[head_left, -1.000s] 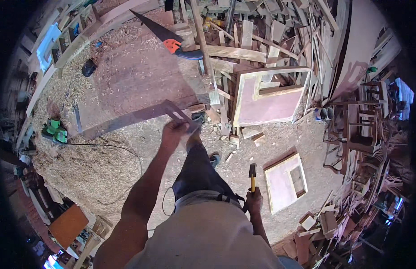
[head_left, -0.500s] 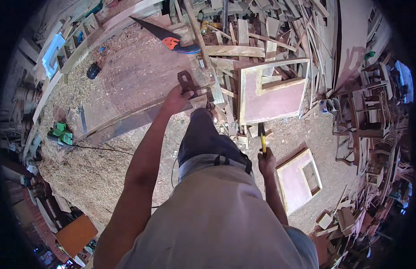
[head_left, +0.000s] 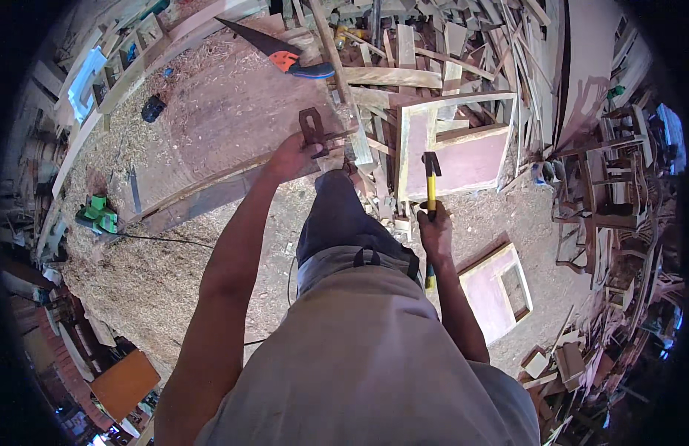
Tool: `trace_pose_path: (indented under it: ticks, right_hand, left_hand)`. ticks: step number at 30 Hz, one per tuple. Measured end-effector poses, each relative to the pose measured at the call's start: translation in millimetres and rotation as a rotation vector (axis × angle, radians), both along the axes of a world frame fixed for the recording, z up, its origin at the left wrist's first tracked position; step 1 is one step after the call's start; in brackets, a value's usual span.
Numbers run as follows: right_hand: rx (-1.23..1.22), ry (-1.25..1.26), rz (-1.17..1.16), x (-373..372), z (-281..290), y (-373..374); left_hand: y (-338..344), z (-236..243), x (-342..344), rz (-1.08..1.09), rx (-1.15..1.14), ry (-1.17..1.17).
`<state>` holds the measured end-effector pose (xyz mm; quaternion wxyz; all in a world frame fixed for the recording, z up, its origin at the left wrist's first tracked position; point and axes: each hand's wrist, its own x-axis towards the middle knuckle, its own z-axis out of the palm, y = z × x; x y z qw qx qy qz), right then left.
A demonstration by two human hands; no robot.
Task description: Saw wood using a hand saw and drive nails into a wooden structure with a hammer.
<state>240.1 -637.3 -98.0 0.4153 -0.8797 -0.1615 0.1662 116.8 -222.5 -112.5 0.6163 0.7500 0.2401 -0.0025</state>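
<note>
My left hand (head_left: 291,157) is closed on a dark brown wooden piece with a long slot (head_left: 312,128), at the edge of the workbench (head_left: 233,111). A thin bar sticks out to the right of that piece; its exact kind I cannot make out. My bent knee (head_left: 334,189) is just below it. My right hand (head_left: 436,227) grips a claw hammer (head_left: 431,184) by its yellow and black handle, with the head pointing away from me. Behind the hammer head stands a pink-panelled wooden frame with a cut-out (head_left: 463,167).
A handsaw with an orange and blue handle (head_left: 285,61) lies on the bench. A green power tool (head_left: 98,215) with a cord sits at the left among shavings. Another pink-panelled frame (head_left: 493,297) lies on the right. Scrap wood (head_left: 463,44) is piled at the back, and chairs (head_left: 604,186) are stacked far right.
My right hand has moved up and away from me, bringing the hammer in front of the standing frame. My left hand and the slotted piece have shifted slightly right.
</note>
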Motion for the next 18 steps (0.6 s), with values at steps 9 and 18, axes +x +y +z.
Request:
trace_pose_path:
  ticks: [9,18]
  right_hand:
    - [0.045,-0.056,0.092,11,46,34]
    - [0.146,-0.175,0.083,13,128,93]
  left_hand:
    - [-2,8,7,0.015,0.098,0.072]
    - [-22,21,0,0.045,0.379,0.042]
